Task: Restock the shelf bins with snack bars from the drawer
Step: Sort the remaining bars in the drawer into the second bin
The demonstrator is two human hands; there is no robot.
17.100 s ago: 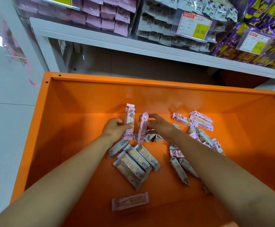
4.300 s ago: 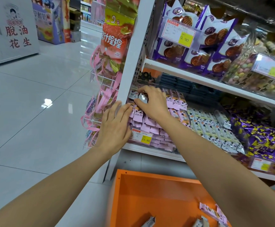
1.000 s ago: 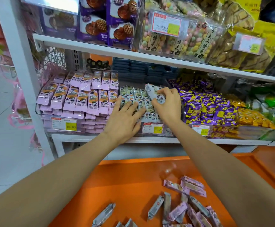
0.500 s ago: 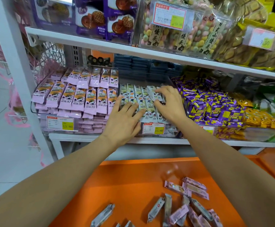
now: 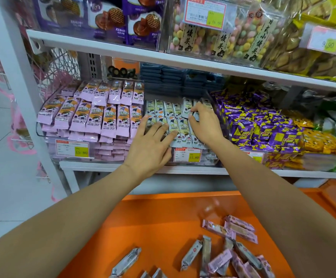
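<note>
Mid bin is nearly filled. Rows are pressed by flat-fingered L hand. A bar at the bin's right edge is apparently pinched by R hand. Loose bars are left in drawer.

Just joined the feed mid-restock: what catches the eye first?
The left hand lies flat on the grey snack bars in the middle bin, while the right hand pinches one bar at their right end. Below, the orange drawer holds loose bars; pink bars fill the left bin.
</note>
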